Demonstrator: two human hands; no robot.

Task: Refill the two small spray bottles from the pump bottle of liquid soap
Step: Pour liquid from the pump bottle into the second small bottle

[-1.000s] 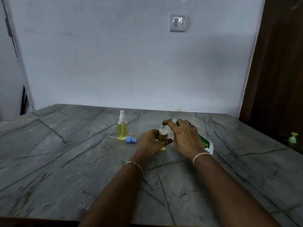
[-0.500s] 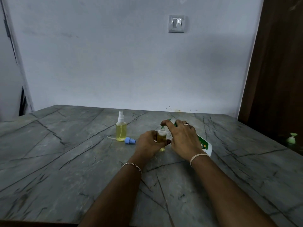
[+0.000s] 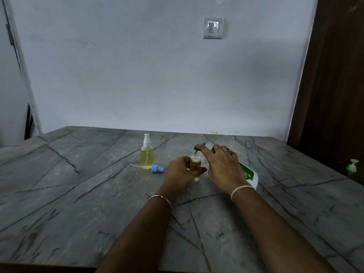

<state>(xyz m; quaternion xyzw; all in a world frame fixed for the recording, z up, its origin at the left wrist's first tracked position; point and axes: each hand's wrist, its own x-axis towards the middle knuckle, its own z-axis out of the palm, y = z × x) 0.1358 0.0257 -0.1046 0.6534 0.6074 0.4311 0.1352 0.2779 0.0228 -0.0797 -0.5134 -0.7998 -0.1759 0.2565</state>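
"Head view; what is the left hand [image 3: 180,170] doing?"
"It is gripping the uncapped small spray bottle [image 3: 195,166], which is standing upright on the table [image 3: 78,194] and holding yellow liquid."
"And the right hand [image 3: 222,164]?"
"It is wrapping round the pump bottle [image 3: 249,174] and tilting it leftward; the green nozzle [image 3: 197,151] is pointing down just above the small bottle's open mouth."
"Where is the 2nd spray bottle [image 3: 146,156] standing?"
"It is standing capped further left, nearly full of yellow liquid; a blue spray cap [image 3: 158,168] with its tube is lying on the table between the 2 small bottles."
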